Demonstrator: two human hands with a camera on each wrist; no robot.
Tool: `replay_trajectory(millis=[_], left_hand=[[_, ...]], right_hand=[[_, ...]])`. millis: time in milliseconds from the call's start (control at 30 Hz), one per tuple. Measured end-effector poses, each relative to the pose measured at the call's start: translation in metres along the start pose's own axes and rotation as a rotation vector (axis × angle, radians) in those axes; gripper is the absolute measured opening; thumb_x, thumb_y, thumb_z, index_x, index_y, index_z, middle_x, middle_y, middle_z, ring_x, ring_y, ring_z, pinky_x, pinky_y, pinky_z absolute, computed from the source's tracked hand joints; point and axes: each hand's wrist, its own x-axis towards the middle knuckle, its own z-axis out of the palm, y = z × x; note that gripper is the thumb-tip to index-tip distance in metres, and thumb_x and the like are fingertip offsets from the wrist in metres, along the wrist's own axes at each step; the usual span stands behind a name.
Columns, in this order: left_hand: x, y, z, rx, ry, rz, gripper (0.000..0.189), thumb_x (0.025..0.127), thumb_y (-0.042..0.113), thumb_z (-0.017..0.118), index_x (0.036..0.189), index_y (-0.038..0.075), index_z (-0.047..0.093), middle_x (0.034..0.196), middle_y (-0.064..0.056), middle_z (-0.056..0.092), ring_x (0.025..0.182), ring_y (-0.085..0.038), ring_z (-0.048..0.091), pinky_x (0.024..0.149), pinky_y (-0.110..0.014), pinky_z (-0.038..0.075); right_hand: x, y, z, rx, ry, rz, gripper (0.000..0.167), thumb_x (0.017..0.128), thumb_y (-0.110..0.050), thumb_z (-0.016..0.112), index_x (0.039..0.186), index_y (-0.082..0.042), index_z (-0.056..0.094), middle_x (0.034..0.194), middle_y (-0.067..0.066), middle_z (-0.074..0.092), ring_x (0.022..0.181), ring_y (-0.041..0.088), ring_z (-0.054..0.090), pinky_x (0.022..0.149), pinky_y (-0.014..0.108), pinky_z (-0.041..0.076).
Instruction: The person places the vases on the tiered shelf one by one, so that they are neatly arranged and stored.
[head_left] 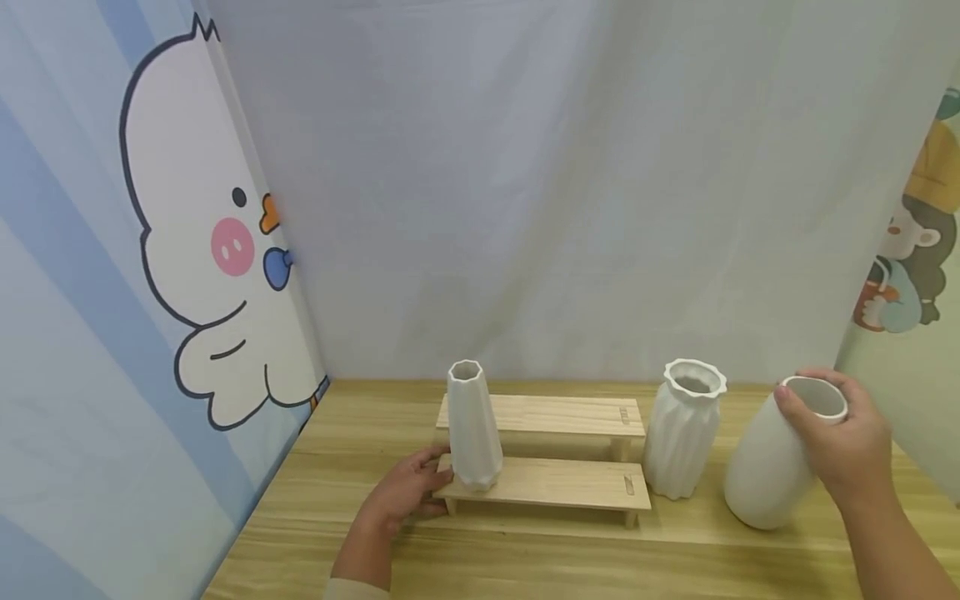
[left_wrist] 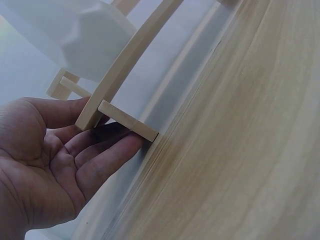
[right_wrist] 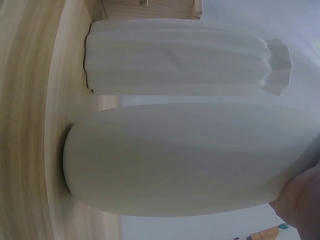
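Observation:
My left hand (head_left: 408, 487) grips the left end of the front step of a light wooden two-step stand (head_left: 555, 483). In the left wrist view its thumb lies at the board's end and its fingers reach under, beside the short leg (left_wrist: 129, 121). A slim faceted white vase (head_left: 474, 429) stands on that step's left end. My right hand (head_left: 855, 437) holds a smooth, rounded white vase (head_left: 768, 467) by its rim, thumb on the near side. Its base is at or just above the table; I cannot tell which. A pleated white vase (head_left: 684, 429) with a wavy rim stands between it and the stand.
Everything is on a wood-grain table (head_left: 337, 450). A pale grey curtain (head_left: 540, 208) hangs behind its back edge. At the left is a blue-and-white cloth (head_left: 202, 250) with a cartoon bird; a cartoon figure (head_left: 911, 267) shows on the right wall.

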Motion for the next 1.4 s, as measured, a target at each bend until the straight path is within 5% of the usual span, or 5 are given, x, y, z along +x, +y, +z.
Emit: replay_trajectory(millis=[167, 1400], left_hand=[[0.000, 0.000, -0.001, -0.014, -0.026, 0.010, 0.059, 0.097, 0.023, 0.062, 0.148, 0.004, 0.039, 0.140, -0.025, 0.052, 0.105, -0.027, 0.067, 0.080, -0.045, 0.059], [-0.001, 0.000, -0.002, 0.012, -0.010, 0.009, 0.061, 0.096, 0.027, 0.063, 0.148, 0.005, 0.040, 0.145, -0.025, 0.047, 0.108, -0.028, 0.065, 0.081, -0.045, 0.058]], right_hand=[[-0.001, -0.005, -0.003, -0.043, -0.048, -0.028, 0.025, 0.089, -0.039, 0.071, 0.111, -0.035, 0.060, 0.087, -0.020, 0.052, 0.073, -0.006, 0.051, 0.050, 0.021, 0.047], [-0.042, -0.061, 0.023, 0.084, -0.275, -0.176, 0.031, 0.092, -0.029, 0.068, 0.120, -0.018, 0.060, 0.096, -0.019, 0.060, 0.077, 0.003, 0.063, 0.056, 0.031, 0.056]])
